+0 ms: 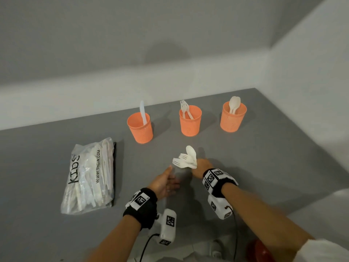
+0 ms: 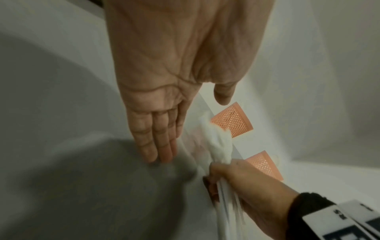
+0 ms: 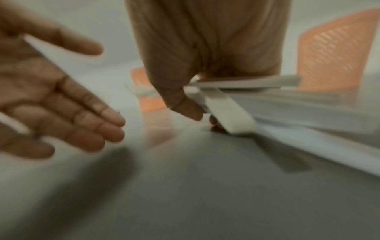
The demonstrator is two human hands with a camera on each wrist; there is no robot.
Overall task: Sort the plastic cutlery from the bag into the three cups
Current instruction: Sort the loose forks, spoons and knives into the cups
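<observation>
My right hand (image 1: 201, 165) grips a bunch of white plastic cutlery (image 1: 186, 158), forks and a spoon fanned out above the grey table (image 1: 245, 167); the handles (image 3: 226, 113) show in the right wrist view. To its left my left hand (image 1: 166, 183) is open, fingers straight and empty (image 2: 156, 138). Three orange mesh cups stand in a row behind: the left cup (image 1: 140, 128) holds a knife, the middle cup (image 1: 190, 121) forks, the right cup (image 1: 233, 117) spoons. The clear plastic bag (image 1: 90, 176) with more cutlery lies at the left.
A grey wall with a white ledge (image 1: 113, 91) runs behind the cups and a white wall closes the right side. Cables and a red object (image 1: 260, 250) are at the near edge by my body.
</observation>
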